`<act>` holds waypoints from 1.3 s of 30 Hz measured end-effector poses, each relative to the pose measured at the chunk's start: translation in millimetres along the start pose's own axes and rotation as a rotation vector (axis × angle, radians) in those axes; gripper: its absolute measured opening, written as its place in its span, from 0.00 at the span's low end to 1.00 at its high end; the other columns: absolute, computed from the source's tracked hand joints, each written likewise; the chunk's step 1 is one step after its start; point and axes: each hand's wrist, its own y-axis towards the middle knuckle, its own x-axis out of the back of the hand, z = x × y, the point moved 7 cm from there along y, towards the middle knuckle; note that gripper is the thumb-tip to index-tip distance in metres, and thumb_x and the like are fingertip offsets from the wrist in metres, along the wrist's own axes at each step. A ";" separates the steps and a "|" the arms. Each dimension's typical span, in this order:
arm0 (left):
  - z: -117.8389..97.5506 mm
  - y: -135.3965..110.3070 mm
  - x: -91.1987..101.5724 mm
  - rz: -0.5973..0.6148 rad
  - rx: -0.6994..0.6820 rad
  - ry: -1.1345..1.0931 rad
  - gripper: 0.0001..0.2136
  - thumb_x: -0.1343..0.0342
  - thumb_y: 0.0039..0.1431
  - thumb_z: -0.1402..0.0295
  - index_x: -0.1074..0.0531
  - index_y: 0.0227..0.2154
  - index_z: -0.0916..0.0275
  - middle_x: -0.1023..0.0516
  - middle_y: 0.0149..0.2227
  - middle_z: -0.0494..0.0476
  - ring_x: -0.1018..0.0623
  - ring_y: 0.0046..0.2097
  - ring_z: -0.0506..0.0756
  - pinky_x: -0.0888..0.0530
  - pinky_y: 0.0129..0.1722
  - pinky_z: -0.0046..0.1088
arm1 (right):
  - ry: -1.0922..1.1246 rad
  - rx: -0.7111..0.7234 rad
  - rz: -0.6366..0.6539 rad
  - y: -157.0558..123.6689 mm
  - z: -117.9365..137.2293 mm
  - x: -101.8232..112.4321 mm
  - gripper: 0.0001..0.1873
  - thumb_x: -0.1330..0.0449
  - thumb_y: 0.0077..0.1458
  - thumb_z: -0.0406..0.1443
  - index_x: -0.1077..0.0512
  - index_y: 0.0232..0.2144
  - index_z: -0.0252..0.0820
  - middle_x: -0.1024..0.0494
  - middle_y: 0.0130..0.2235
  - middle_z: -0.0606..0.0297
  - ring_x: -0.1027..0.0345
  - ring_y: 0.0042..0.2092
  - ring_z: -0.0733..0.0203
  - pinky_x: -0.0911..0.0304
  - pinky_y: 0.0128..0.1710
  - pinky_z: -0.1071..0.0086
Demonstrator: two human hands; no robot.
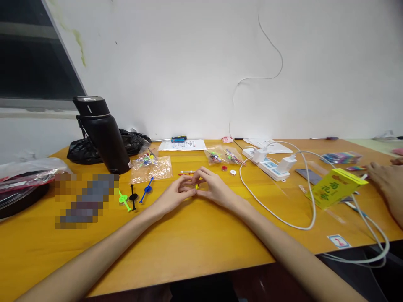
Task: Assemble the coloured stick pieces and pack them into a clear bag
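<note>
The left hand [176,195] and right hand [216,191] grip a small yellow plastic piece [197,186] in their fingers over the brown wooden worktop [176,251]; a blue plastic arrow [147,190] lies left, a looped white cable [302,228] right.

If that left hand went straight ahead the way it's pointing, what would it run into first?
Probably the small yellow piece or the fingers of the right hand. The left hand points right at them, but they're so close together that I can't tell which comes first.
</note>
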 end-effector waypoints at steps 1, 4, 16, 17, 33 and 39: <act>-0.8 0.2 1.4 -0.018 0.007 0.006 0.18 0.34 0.54 0.61 0.28 0.46 0.59 0.21 0.52 0.61 0.20 0.51 0.59 0.26 0.56 0.40 | -0.007 -0.009 -0.014 -0.2 -1.0 -0.5 0.09 0.36 0.59 0.38 0.31 0.40 0.44 0.29 0.45 0.61 0.29 0.45 0.59 0.29 0.49 0.63; -1.5 -1.1 3.4 -0.065 0.038 -0.002 0.16 0.34 0.54 0.60 0.26 0.42 0.61 0.21 0.50 0.62 0.20 0.51 0.60 0.26 0.56 0.41 | -0.021 -0.030 -0.036 -0.8 -4.6 4.4 0.16 0.34 0.57 0.41 0.31 0.45 0.44 0.29 0.48 0.60 0.29 0.46 0.59 0.31 0.49 0.63; -13.5 -10.4 32.0 -0.390 0.070 -0.368 0.19 0.36 0.56 0.62 0.29 0.49 0.61 0.19 0.42 0.58 0.20 0.51 0.58 0.32 0.61 0.40 | -0.437 -0.020 0.075 -7.4 -27.7 -3.5 0.15 0.44 0.67 0.39 0.30 0.54 0.45 0.26 0.51 0.56 0.34 0.54 0.50 0.38 0.56 0.53; -14.7 -10.5 33.4 -0.406 0.061 -0.384 0.19 0.35 0.55 0.62 0.29 0.48 0.61 0.19 0.43 0.58 0.20 0.50 0.58 0.32 0.61 0.40 | -0.452 -0.017 0.065 -6.9 -27.6 -2.9 0.12 0.44 0.67 0.38 0.28 0.51 0.45 0.26 0.49 0.56 0.34 0.52 0.51 0.37 0.55 0.55; -20.8 -5.3 39.2 -0.402 -0.026 -0.300 0.20 0.35 0.56 0.63 0.25 0.51 0.62 0.20 0.51 0.61 0.20 0.48 0.55 0.32 0.60 0.37 | -0.437 -0.117 -0.040 0.1 -31.7 -7.9 0.03 0.40 0.65 0.35 0.28 0.37 0.42 0.26 0.40 0.61 0.31 0.43 0.58 0.38 0.43 0.66; -19.9 -3.0 40.5 -0.391 -0.027 -0.278 0.21 0.35 0.57 0.62 0.26 0.53 0.62 0.20 0.53 0.62 0.20 0.48 0.55 0.30 0.59 0.36 | -0.394 -0.092 -0.083 -2.1 -32.3 -3.3 0.02 0.43 0.66 0.34 0.30 0.38 0.42 0.24 0.40 0.59 0.32 0.43 0.56 0.37 0.44 0.64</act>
